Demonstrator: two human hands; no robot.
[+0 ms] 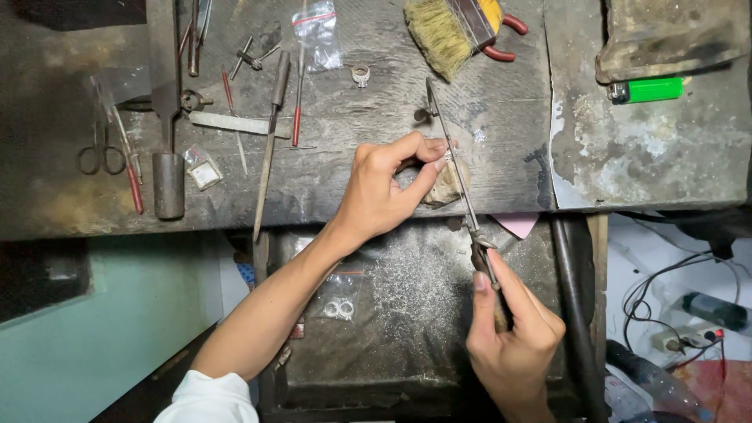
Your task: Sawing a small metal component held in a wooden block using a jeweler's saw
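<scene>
My left hand [388, 188] pinches a small silver piece [449, 154] between thumb and forefinger, pressed against a worn wooden bench peg [444, 188] at the front edge of the dark workbench [501, 117]. My right hand [513, 333] grips the handle of a thin jeweller's saw [458, 168], whose long frame runs up and away across the small piece. A silver ring [360, 75] lies on the bench further back.
Files and gravers [270, 133], scissors [100, 153], a hammer [167, 180] and small plastic bags [317, 31] lie at the left. A brush [442, 31], red-handled pliers [505, 35] and a green lighter [646, 90] sit at the back right. A tray [407, 313] below holds bagged rings [340, 309].
</scene>
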